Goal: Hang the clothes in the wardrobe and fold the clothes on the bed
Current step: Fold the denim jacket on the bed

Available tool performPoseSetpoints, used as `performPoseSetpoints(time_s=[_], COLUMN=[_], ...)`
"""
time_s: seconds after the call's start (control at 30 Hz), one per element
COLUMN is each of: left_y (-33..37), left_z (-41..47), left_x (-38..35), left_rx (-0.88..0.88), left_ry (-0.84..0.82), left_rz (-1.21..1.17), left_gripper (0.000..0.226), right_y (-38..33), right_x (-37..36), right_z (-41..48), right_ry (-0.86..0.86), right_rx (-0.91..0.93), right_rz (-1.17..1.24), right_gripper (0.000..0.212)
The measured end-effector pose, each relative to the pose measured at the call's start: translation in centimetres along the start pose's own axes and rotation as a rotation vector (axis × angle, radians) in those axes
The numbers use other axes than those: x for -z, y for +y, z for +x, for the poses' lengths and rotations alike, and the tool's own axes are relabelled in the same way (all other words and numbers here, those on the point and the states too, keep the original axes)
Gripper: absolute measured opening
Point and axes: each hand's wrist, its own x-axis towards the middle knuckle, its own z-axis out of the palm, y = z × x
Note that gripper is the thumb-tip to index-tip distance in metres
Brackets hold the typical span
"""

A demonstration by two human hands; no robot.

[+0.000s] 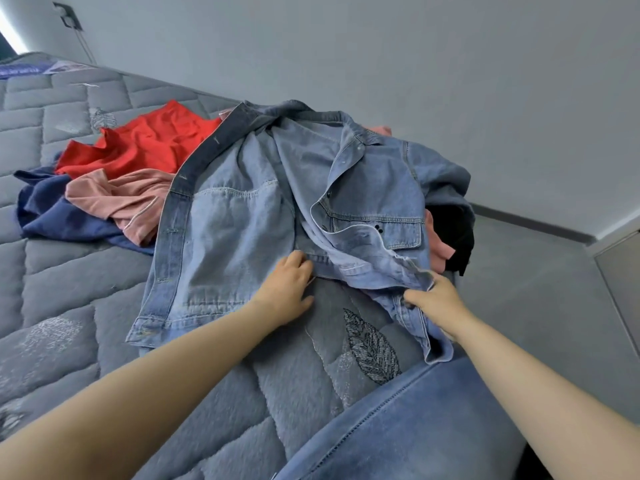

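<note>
A light blue denim jacket lies spread open on the grey quilted bed, its collar toward the wall. My left hand rests flat on the jacket's lower hem near the middle, fingers apart. My right hand pinches the hem of the jacket's right front panel. Behind the jacket lie a red garment, a pink garment and a dark blue garment in a loose pile. A black garment and a pink one show under the jacket's right side.
Another denim piece lies at the bed's near edge under my right arm. A grey wall runs behind the bed. The grey floor lies to the right, with a pale cabinet edge at the far right.
</note>
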Motion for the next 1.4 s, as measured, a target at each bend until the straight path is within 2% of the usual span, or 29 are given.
performPoseSetpoints(time_s=[0.13, 0.2, 0.33, 0.4, 0.57, 0.67, 0.73, 0.83, 0.87, 0.93, 1.0, 1.07, 1.17, 1.27, 1.33, 1.4], left_y=[0.2, 0.5, 0.6, 0.4, -1.1, -3.6, -5.2, -6.7, -6.9, -7.0, -6.6, -5.8, -5.3, -5.6, -5.6, -5.3], left_z=[2.9, 3.7, 5.3, 5.8, 4.5, 0.8, -2.0, -4.9, -5.7, -6.2, -6.1, -5.9, -5.8, -6.5, -7.4, -8.0], left_x=[-0.7, -1.0, -1.9, -1.9, 0.8, 3.4, 5.6, 7.8, 8.2, 8.1, 7.5, 6.7, 6.2, 5.6, 4.5, 3.8], left_rx=[0.048, 0.045, 0.12, 0.116, -0.001, -0.09, -0.132, -0.132, -0.117, -0.072, -0.007, 0.007, -0.007, -0.042, -0.177, -0.336], left_ry=[0.045, 0.057, 0.034, 0.036, 0.031, 0.028, 0.012, -0.015, -0.055, -0.212, -0.387, -0.461, -0.467, -0.401, -0.305, -0.178], left_rz=[0.094, 0.182, 0.317, 0.339, 0.262, 0.262, 0.239, 0.256, 0.296, 0.517, 0.718, 0.759, 0.784, 0.779, 0.698, 0.62], left_gripper=[0.073, 0.065, 0.047, 0.032, 0.028, 0.022, 0.015, 0.015, 0.014, 0.021, 0.03, 0.029, 0.028, 0.035, 0.037, 0.027], right_y=[0.3, 0.5, 1.2, 1.3, 1.5, 1.4, 0.8, -0.7, -1.0, -0.7, 0.2, 0.8, 0.7, 0.0, 0.0, 0.0], right_x=[0.5, 0.7, 1.1, 1.1, 1.2, 1.1, 0.7, -0.4, -1.1, -2.8, -4.7, -5.9, -6.4, -6.0, -5.5, -4.5], right_z=[1.0, 1.4, 2.1, 2.2, 2.3, 1.9, 0.9, -1.8, -2.8, -4.0, -5.0, -5.5, -5.5, -5.9, -6.2, -6.3], right_ry=[0.062, 0.079, 0.072, 0.074, 0.062, 0.068, 0.074, -0.077, -0.158, -0.332, -0.456, -0.478, -0.417, -0.35, -0.152, 0.221], right_rx=[0.034, 0.029, -0.013, -0.021, 0.012, 0.043, 0.136, 0.397, 0.469, 0.585, 0.613, 0.541, 0.474, 0.477, 0.513, 0.573], right_rz=[0.049, 0.041, 0.015, 0.024, 0.021, -0.022, -0.073, -0.266, -0.4, -0.735, -1.02, -1.103, -1.019, -0.952, -0.794, -0.525], right_gripper=[0.033, 0.032, 0.014, 0.015, 0.021, 0.015, 0.023, 0.037, 0.036, 0.039, 0.041, 0.038, 0.031, 0.024, 0.031, 0.037])
